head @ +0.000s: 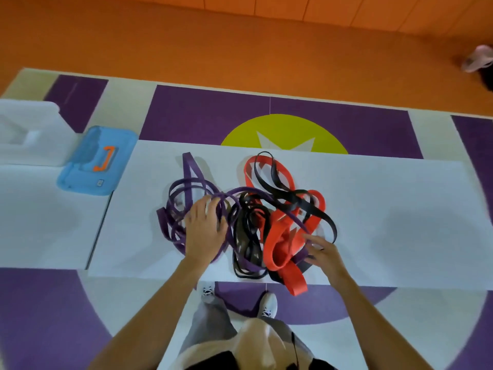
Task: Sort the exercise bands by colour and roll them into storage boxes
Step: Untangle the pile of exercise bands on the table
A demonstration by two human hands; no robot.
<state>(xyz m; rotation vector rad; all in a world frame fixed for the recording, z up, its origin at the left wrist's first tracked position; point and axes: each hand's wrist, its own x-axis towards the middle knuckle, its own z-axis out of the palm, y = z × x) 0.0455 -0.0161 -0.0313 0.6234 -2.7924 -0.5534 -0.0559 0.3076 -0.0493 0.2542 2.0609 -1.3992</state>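
Observation:
A tangled heap of exercise bands lies on the white table [386,209]. Purple bands [186,188] are bunched on the left. Black bands [248,231] run through the middle, and red bands [280,236] lie on the right, with one red end hanging over the front edge. My left hand [204,231] rests on the purple bunch, its fingers curled over several purple strands. My right hand [321,252] hovers with spread fingers at the right edge of the red bands, close to a thin purple strand; whether it touches is unclear.
A blue lid with an orange handle [97,161] lies at the table's left end. Beside it stands a clear plastic storage box [29,129]. My feet [268,305] are below the front edge. A pink object [477,58] lies on the orange floor at far right.

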